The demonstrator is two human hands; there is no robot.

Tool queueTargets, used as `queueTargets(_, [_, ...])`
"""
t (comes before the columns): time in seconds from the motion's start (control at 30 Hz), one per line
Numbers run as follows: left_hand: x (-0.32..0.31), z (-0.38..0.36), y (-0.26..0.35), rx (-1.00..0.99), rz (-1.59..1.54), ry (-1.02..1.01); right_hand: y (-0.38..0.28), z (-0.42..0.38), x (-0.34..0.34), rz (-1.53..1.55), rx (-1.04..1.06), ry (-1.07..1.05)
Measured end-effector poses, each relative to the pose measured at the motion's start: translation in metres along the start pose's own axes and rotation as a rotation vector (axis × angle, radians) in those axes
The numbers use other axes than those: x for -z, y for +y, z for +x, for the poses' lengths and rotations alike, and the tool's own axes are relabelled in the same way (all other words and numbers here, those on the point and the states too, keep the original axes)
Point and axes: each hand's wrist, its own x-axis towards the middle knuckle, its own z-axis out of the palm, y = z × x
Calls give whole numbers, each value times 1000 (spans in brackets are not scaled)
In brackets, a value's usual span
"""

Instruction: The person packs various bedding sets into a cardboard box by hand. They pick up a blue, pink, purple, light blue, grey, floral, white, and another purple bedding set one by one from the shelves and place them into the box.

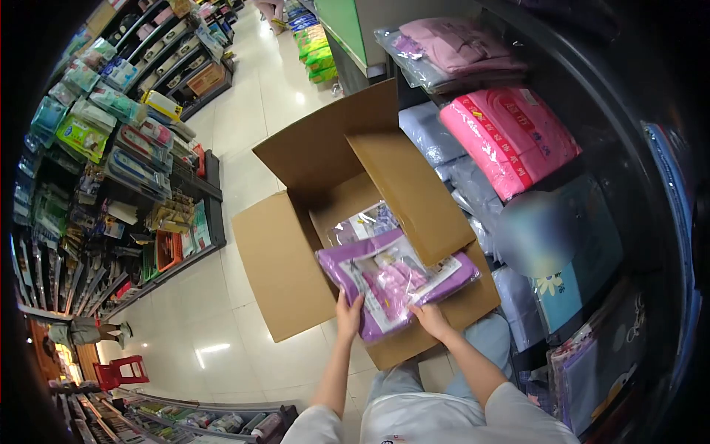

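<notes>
An open cardboard box (277, 259) stands in front of me with its flaps spread outward. Over its near side I hold a flat purple package (392, 277) in clear plastic, with a pink and white picture on it. My left hand (349, 314) is closed on the package's lower left edge, and my right hand (431, 320) grips its near edge further right. Inside the box, partly covered by the purple package, lies another plastic-wrapped package (367, 223) with a bluish pattern.
Shelves on the right hold a pink wrapped package (510, 137), folded pink clothing (462, 44) and blue packages (429, 133). Racks of hanging goods (137, 159) line the left. A red stool (122, 372) stands on the tiled floor (255, 148); a person (89, 333) is at far left.
</notes>
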Motion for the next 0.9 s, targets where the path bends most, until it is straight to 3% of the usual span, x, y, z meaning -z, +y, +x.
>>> queueTargets(0.03, [-4, 13, 13, -50, -2, -7, -9, 12, 4, -77, 186, 170])
queueTargets(0.13, [-15, 49, 43, -118, -35, -11, -19, 43, 9, -80, 184, 286])
queueTargets(0.2, [-18, 71, 47, -120, -19, -11, -20, 63, 17, -109, 36, 154])
queueTargets(0.27, [-20, 92, 34, -114, 100, 5, -5, 84, 13, -88, 24, 120])
queueTargets(0.33, [-17, 107, 0, -104, 208, 16, 18, 103, 2, -129, 178, 375])
queueTargets(0.37, [-14, 111, -28, 10, 326, 32, 9, 101, 8, -326, 98, 320])
queueTargets(0.43, [-11, 105, -53, 313, 608, -10, 15, 107, -2, -269, 46, 291])
queueTargets(0.47, [-13, 94, -66, 329, 602, -20, 19, 108, -7, -213, 7, 273])
queueTargets(0.53, [-24, 65, -59, 197, 819, 18, 22, 110, -13, -212, -58, 243])
queueTargets(0.6, [-30, 45, -60, 227, 772, 21, 9, 108, -6, -179, 29, 357])
queueTargets(0.67, [-32, 26, -48, -63, 1095, -9, 17, 115, -11, -225, -66, 294])
queueTargets(0.7, [-34, 21, -39, -125, 1061, -51, 16, 117, -16, -248, -103, 310])
queueTargets(0.8, [-37, 24, -34, -228, 1196, -88, 18, 127, -26, -324, -132, 349])
queueTargets(0.9, [-39, 26, -40, -255, 1229, -1, 14, 125, -23, -404, -110, 357])
